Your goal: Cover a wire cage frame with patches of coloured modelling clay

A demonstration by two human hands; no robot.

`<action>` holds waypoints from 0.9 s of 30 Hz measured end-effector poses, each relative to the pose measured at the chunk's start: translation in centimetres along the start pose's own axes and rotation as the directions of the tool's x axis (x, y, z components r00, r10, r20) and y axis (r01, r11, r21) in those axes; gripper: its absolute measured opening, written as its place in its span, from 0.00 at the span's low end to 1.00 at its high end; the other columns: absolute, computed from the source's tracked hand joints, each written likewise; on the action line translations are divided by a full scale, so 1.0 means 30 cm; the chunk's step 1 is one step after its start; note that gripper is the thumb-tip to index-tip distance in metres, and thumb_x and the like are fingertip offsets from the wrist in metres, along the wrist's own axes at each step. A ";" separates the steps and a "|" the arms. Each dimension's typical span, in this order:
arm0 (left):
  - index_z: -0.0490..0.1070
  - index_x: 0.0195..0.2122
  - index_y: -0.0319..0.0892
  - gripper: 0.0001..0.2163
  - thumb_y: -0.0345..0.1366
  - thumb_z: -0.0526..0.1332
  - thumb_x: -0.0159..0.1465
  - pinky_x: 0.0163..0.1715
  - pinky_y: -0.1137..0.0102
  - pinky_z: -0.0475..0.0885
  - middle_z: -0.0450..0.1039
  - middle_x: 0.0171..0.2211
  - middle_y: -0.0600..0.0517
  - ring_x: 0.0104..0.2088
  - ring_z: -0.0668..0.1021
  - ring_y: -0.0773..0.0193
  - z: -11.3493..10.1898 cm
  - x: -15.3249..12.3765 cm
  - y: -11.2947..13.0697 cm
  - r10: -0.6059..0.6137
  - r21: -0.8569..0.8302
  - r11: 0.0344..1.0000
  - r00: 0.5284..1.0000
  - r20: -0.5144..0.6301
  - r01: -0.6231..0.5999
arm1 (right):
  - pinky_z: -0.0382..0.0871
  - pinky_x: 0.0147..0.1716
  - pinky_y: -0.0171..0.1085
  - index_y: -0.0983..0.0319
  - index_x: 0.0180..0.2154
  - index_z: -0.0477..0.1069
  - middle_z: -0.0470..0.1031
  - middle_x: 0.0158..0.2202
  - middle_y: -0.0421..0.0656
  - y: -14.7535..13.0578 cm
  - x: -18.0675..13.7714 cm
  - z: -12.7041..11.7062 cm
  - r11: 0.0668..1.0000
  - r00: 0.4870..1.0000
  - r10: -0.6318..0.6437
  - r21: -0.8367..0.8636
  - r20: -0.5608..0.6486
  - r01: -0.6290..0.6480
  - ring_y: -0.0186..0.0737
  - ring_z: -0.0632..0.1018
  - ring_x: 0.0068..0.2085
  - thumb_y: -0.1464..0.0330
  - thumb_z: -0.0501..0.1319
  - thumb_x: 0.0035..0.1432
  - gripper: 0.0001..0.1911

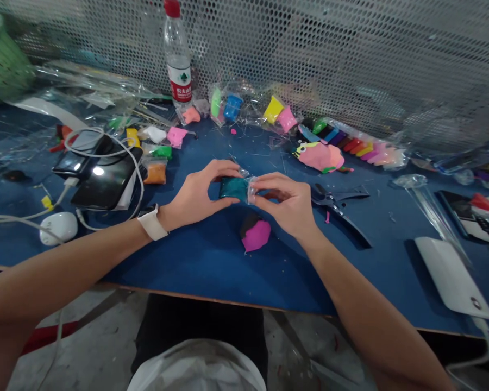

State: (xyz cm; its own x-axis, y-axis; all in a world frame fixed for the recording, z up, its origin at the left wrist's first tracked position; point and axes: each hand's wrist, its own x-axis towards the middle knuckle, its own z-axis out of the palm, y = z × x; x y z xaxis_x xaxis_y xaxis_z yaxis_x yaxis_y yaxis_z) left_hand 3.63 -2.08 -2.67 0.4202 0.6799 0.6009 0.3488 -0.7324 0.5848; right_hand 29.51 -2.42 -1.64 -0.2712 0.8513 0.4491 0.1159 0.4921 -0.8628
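Both my hands meet above the middle of the blue table [212,260]. Between them is a small clear plastic bag of dark teal clay [233,188]. My left hand [198,193], with a white watch on its wrist, pinches the bag's left end. My right hand [287,203] pinches the bag's right end, where the plastic bunches. Just below my hands a lump of magenta clay [256,235] with a dark patch on top lies on the table. A pink clay fish figure [321,156] with green and yellow details lies beyond my right hand.
Black pliers [338,202] lie right of my right hand. Several small bags of coloured clay [279,114] and a water bottle [178,57] stand along the mesh wall. A phone and tablet with white cables [100,174] and a white mouse [58,227] are left; a white power bank [452,277] is right.
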 end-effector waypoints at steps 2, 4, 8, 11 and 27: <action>0.73 0.67 0.43 0.23 0.37 0.75 0.74 0.59 0.61 0.86 0.84 0.60 0.43 0.59 0.88 0.53 -0.005 0.006 -0.004 -0.010 0.050 0.999 0.999 0.052 0.008 | 0.87 0.32 0.39 0.50 0.44 0.92 0.89 0.48 0.43 0.007 0.001 0.000 1.000 1.000 -0.004 -0.028 -0.007 0.003 0.42 0.88 0.41 0.57 0.82 0.61 0.10; 0.77 0.64 0.42 0.19 0.38 0.74 0.74 0.57 0.61 0.86 0.85 0.58 0.43 0.56 0.89 0.53 -0.012 0.013 -0.010 0.011 0.105 0.994 0.995 0.098 -0.021 | 0.87 0.33 0.40 0.49 0.45 0.92 0.89 0.49 0.42 0.008 0.000 0.000 0.997 0.999 -0.034 -0.064 -0.019 0.032 0.42 0.88 0.40 0.58 0.82 0.62 0.10; 0.78 0.65 0.43 0.19 0.39 0.73 0.75 0.57 0.60 0.85 0.86 0.56 0.43 0.56 0.88 0.53 -0.023 0.016 -0.019 0.061 0.114 0.991 0.992 0.107 -0.073 | 0.87 0.33 0.42 0.47 0.49 0.91 0.90 0.51 0.41 -0.002 -0.006 0.000 0.978 0.992 -0.120 -0.178 -0.032 0.112 0.42 0.88 0.39 0.61 0.81 0.65 0.12; 0.78 0.66 0.43 0.19 0.40 0.72 0.76 0.57 0.60 0.85 0.86 0.56 0.43 0.56 0.88 0.53 -0.024 0.011 -0.021 0.075 0.116 0.989 0.992 0.105 -0.087 | 0.88 0.34 0.44 0.46 0.51 0.91 0.90 0.53 0.41 -0.007 -0.006 -0.002 0.957 0.986 -0.168 -0.239 -0.004 0.162 0.45 0.89 0.43 0.61 0.79 0.67 0.12; 0.77 0.66 0.44 0.18 0.40 0.71 0.77 0.54 0.62 0.84 0.85 0.55 0.44 0.55 0.88 0.53 -0.013 0.005 -0.032 0.086 0.182 0.978 0.990 0.109 -0.104 | 0.89 0.37 0.45 0.47 0.52 0.90 0.88 0.60 0.42 -0.007 -0.018 0.022 0.965 0.990 -0.140 -0.226 -0.005 0.135 0.47 0.89 0.48 0.62 0.78 0.68 0.11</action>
State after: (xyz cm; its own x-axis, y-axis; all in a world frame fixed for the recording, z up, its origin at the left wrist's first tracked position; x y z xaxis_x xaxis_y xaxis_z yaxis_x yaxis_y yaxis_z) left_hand 3.05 -1.25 -2.94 0.5371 0.6068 0.5859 0.4495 -0.7937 0.4099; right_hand 29.00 -3.09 -1.85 -0.2799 0.7750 0.5666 0.2907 0.6309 -0.7193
